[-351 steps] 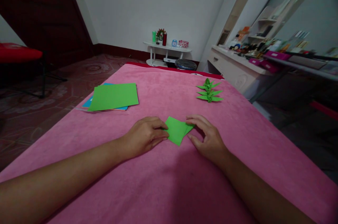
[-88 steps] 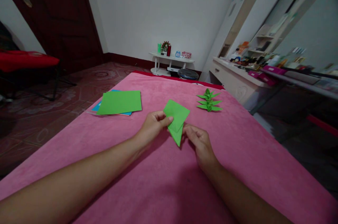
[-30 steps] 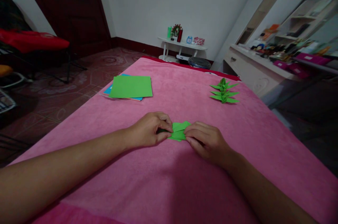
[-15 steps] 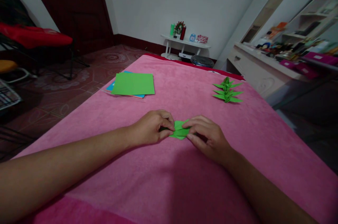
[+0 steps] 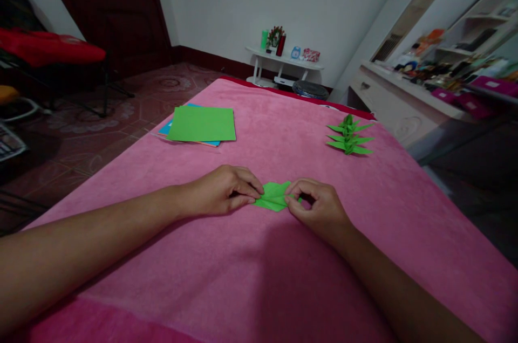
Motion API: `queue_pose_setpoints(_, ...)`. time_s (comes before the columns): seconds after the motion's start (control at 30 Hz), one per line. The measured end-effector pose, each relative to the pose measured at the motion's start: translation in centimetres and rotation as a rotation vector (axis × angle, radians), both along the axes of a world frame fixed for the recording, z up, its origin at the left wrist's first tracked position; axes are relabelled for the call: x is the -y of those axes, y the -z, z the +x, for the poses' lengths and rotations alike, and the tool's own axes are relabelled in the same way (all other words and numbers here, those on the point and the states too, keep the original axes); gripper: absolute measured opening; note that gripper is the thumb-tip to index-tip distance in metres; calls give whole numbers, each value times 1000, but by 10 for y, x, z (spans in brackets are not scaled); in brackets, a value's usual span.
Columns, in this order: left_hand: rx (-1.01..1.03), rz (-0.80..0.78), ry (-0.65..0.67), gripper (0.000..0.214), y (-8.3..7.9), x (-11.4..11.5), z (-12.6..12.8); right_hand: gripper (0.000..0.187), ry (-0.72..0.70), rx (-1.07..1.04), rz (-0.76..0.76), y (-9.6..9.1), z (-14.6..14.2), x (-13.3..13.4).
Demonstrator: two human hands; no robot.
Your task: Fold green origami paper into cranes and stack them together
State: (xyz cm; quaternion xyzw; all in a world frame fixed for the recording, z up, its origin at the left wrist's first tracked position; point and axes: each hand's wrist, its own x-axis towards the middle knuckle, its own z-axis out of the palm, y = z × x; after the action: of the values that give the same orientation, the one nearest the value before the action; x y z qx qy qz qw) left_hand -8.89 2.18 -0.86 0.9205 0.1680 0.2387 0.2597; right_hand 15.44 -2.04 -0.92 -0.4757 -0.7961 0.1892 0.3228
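Observation:
A partly folded piece of green origami paper (image 5: 273, 197) lies in the middle of the pink cloth, creases showing across its top. My left hand (image 5: 226, 191) has its fingers closed at the paper's left edge. With thumb and forefinger, my right hand (image 5: 318, 203) pinches the right end of the paper, and those fingers hide part of it. Several finished green folded-paper pieces with pointed tips (image 5: 348, 137) stand in a row at the back right.
Green sheets (image 5: 201, 123) lie over blue ones at the back left of the pink-covered table (image 5: 194, 267). Beyond it are a white side table (image 5: 283, 59), a chair with a red seat (image 5: 52, 50) and a cluttered white dresser (image 5: 408, 92).
My right hand has changed from fingers resting across the paper to a thumb-and-forefinger pinch on its right end. My left hand has slid slightly left, and more of the paper shows.

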Motion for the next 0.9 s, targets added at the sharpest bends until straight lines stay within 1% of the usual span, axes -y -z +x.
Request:
queue_pose_setpoints(0.17,5,29,11,23,-2,1,-1,13,64,51,9,1,0,-1)
queue_pose_setpoints(0.3,17,27,9,21,-4,1,1,12,72,84,18,1,-1,-2)
queue_pose_setpoints(0.37,12,27,-19,17,-4,3,4,13,66,90,9,1,-1,-2)
queue_pose_setpoints(0.5,29,38,-165,13,-1,8,13,14,29,52,-43,1,1,-2)
queue_pose_setpoints(0.57,33,36,-204,13,1,10,16,14,-4,14,-68,1,3,-2)
queue_pose_setpoints(0.7,40,29,-208,13,4,10,16,14,-43,-47,-94,3,4,-4)
queue_pose_setpoints(0.9,56,10,-217,14,2,11,17,17,-1,-7,-46,3,-1,-5)
